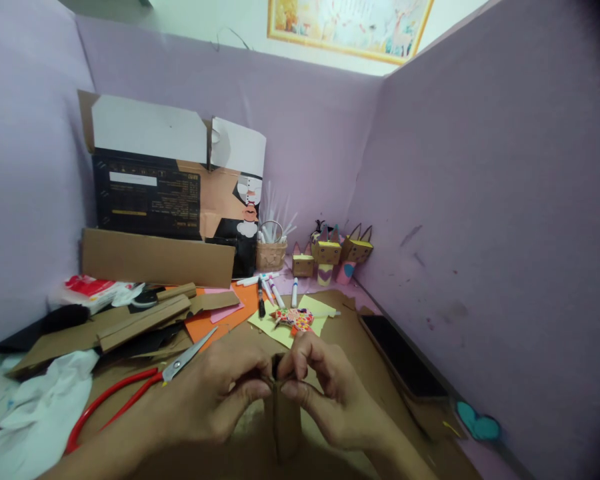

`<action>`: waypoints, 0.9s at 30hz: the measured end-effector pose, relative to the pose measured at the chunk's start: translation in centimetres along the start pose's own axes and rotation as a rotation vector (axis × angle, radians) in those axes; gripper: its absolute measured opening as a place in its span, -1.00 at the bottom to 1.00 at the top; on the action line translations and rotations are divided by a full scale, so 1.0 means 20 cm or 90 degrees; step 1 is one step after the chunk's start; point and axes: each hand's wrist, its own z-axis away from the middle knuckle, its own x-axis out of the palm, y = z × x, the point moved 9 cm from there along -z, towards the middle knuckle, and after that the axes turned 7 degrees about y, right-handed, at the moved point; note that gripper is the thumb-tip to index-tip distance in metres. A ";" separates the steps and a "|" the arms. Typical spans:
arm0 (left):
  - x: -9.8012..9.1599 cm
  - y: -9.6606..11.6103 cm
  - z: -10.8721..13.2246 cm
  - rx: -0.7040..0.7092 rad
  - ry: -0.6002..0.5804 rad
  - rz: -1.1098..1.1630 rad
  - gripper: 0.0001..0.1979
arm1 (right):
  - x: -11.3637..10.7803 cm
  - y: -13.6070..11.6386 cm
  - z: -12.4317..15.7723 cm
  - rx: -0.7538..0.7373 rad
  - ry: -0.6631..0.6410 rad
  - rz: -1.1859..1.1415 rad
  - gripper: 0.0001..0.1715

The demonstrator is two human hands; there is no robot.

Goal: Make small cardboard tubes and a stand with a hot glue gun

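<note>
A folded piece of brown cardboard [286, 427], shaped like a narrow upright tube, stands between my hands. Its top edge is pinched by the thumb and fingers of my left hand [230, 383]. From the other side, my right hand [325, 387] grips the same top edge, its thumb close to the left one. A dark opening shows at the top between the fingertips. Red-handled scissors [150, 380], blades apart, lie beside my left wrist. Beyond my hands, a flower-patterned cutout [297, 319] rests on yellow paper [325, 308].
Cardboard strips [145, 323] and white tissue [55, 407] lie left. Markers [276, 293] are scattered behind. Cardboard animal figures [329, 253] and a basket [271, 256] stand at the back near a large flattened box [150, 200]. A dark phone-like slab [405, 357] lies right by the wall.
</note>
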 end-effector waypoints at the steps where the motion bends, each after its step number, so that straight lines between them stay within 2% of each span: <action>1: 0.00 0.00 0.00 -0.008 0.007 0.002 -0.90 | 0.00 0.00 0.00 -0.004 0.003 0.016 -0.77; 9: 0.00 -0.04 0.01 -0.064 0.049 0.033 -0.89 | 0.00 0.02 0.02 -0.012 0.023 0.081 -0.83; 11: 0.00 -0.05 0.00 -0.072 0.042 0.086 -0.88 | -0.01 0.00 0.01 -0.027 0.040 0.058 -0.85; 13: -0.02 -0.08 -0.01 -0.105 0.051 0.190 -0.88 | -0.04 -0.03 0.00 -0.056 0.087 -0.003 -0.75; 16: -0.11 -0.18 0.00 -0.215 0.148 0.355 -0.86 | -0.15 -0.02 -0.02 -0.049 0.199 -0.080 -0.60; 18: -0.17 -0.27 0.04 -0.287 0.251 0.432 -0.86 | -0.23 0.04 -0.02 -0.002 0.275 -0.097 -0.70; 20: -0.20 -0.33 0.10 -0.332 0.338 0.488 -0.84 | -0.28 0.09 -0.01 0.039 0.316 -0.113 -0.79; 23: -0.20 -0.41 0.21 -0.387 0.433 0.548 -0.80 | -0.26 0.14 0.01 0.060 0.284 -0.119 -0.71; 25: -0.18 -0.44 0.27 -0.428 0.480 0.569 -0.77 | -0.22 0.14 0.03 0.060 0.254 -0.082 -0.62; 27: -0.16 -0.46 0.32 -0.457 0.519 0.576 -0.73 | -0.19 0.13 0.05 0.055 0.257 -0.043 -0.52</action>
